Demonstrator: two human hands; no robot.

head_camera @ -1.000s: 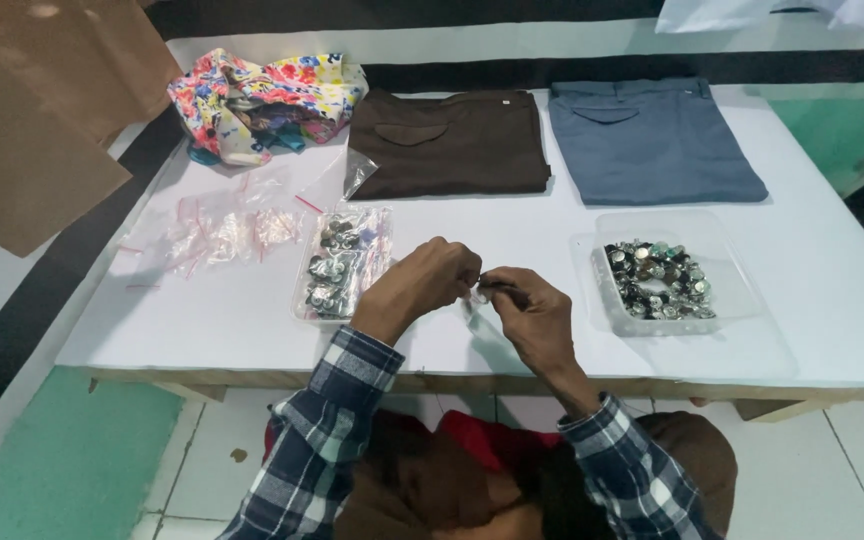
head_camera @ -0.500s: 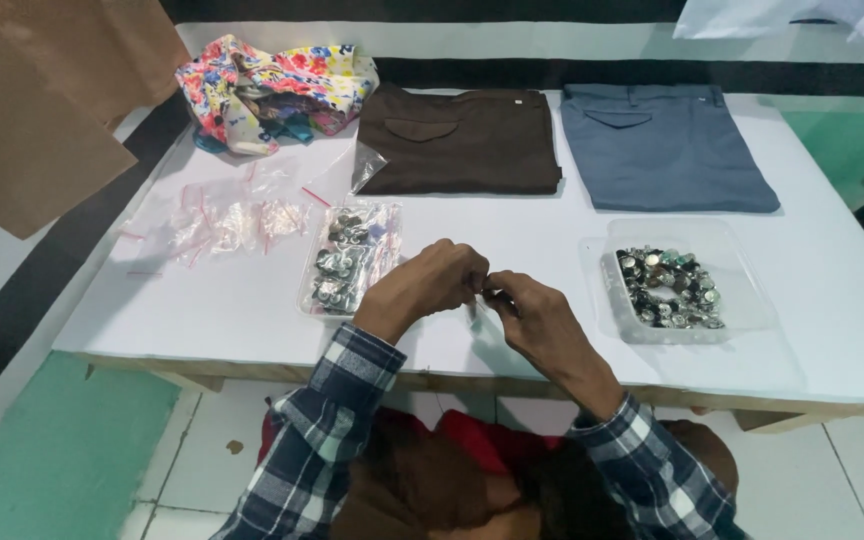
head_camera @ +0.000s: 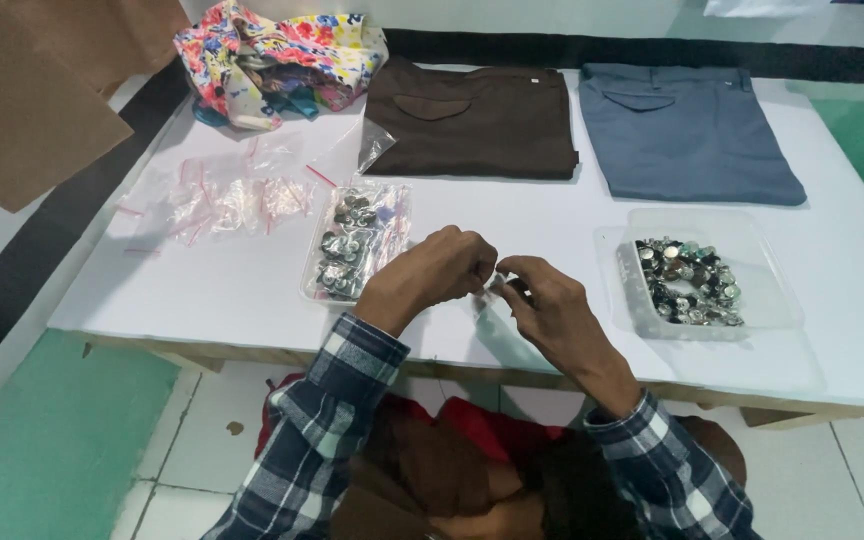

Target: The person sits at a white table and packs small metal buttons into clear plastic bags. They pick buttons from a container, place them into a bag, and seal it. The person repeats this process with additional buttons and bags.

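While both hands meet over the near edge of the white table [head_camera: 202, 300], they pinch a small clear bag [head_camera: 497, 287].
The left hand [head_camera: 442, 268] and right hand [head_camera: 550, 305] close their fingertips on it, between a tray of filled bags [head_camera: 357, 245] and a clear tub of metal buttons [head_camera: 697, 270].

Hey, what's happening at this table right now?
A person in a plaid shirt holds both hands together over the white table. The left hand and right hand pinch a small clear bag between them. A bag of metal buttons lies to the left, a clear tray of buttons to the right. Folded brown trousers and blue trousers lie behind.
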